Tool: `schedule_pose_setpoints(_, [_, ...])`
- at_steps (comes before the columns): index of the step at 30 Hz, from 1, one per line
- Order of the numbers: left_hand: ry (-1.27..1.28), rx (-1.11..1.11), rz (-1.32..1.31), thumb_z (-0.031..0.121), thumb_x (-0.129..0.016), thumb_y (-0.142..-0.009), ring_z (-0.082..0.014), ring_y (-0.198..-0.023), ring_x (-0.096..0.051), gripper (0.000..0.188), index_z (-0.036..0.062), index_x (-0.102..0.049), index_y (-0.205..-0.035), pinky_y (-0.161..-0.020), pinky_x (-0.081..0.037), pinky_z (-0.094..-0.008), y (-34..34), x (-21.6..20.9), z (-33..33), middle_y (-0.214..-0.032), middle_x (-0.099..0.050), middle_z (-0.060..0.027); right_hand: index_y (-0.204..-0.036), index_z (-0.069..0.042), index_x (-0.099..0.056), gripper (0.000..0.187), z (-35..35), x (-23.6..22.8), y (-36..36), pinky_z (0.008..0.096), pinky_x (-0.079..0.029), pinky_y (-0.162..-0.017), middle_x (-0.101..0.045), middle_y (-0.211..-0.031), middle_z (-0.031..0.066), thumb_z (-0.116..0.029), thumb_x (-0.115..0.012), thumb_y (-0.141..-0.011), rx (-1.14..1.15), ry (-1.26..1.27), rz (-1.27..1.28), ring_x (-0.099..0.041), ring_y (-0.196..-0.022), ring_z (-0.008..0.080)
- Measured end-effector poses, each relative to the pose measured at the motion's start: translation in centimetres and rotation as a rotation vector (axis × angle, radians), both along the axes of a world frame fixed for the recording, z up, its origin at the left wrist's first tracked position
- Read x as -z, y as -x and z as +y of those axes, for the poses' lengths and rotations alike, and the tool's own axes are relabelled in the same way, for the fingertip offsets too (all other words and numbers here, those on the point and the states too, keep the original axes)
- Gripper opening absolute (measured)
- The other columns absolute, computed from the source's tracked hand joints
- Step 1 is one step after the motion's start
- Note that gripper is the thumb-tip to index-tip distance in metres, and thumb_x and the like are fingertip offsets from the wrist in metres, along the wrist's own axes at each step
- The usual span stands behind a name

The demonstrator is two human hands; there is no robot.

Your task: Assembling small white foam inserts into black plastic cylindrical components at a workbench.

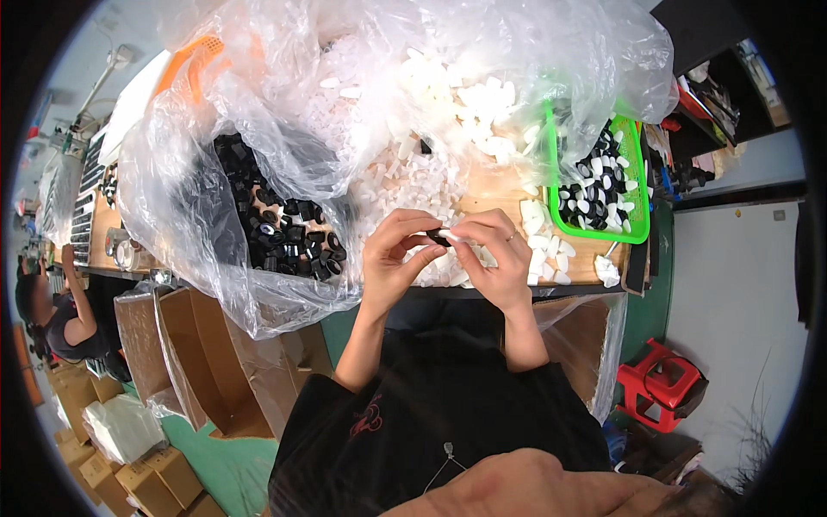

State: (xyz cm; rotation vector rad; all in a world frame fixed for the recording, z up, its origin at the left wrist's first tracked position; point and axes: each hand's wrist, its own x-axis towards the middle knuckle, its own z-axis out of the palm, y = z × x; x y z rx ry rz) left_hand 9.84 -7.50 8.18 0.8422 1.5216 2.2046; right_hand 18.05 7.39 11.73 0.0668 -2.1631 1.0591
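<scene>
Both hands meet over the table's front edge. My left hand (398, 258) pinches a small black part (438, 237) between thumb and fingers. Against it, my right hand (495, 254) holds a small white piece (448, 233) with its fingertips, and the two parts touch. Under and behind the hands lies a heap of translucent white pieces (409, 185). To the left, black caps (289, 233) fill an open clear plastic bag (185, 233). On the right stands a green basket (639, 226) with black and white parts mixed in it.
White oval pieces (491, 99) lie toward the back under clear plastic sheeting. More white pieces (551, 250) sit by the basket. Open cardboard boxes (211, 362) stand below the table at left, and a red stool (662, 385) at right. Another person (73, 319) works at far left.
</scene>
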Motion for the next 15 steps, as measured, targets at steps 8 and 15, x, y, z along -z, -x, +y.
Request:
schedule_pose_setpoints(8, [-0.007,-0.033,-0.015,-0.011,-0.063,-0.088,-0.0172,-0.096,-0.062,0.028,-0.0046,-0.067,-0.115,-0.081,-0.055,-0.0261,-0.16,-0.22,0.12,-0.111,-0.059,-0.0133,-0.095,-0.003,-0.068,0.024,-0.08,-0.1,0.07,0.0305,-0.054,-0.067,-0.067,-0.091,0.0097,0.008,-0.076,-0.075,0.017,-0.001,-0.016,-0.066,-0.081,0.0233])
schedule_pose_setpoints(15, [0.074,-0.129,0.046,-0.008,-0.059,-0.093,-0.0143,-0.093,-0.062,0.024,-0.003,-0.068,-0.115,-0.08,-0.054,-0.0253,-0.68,-0.49,0.54,-0.104,-0.06,-0.009,-0.102,-0.003,-0.066,0.03,-0.26,0.31,-0.01,0.0301,-0.053,-0.074,-0.067,-0.097,0.0102,0.002,-0.079,-0.075,-0.027,0.091,-0.042,-0.066,-0.083,0.0228])
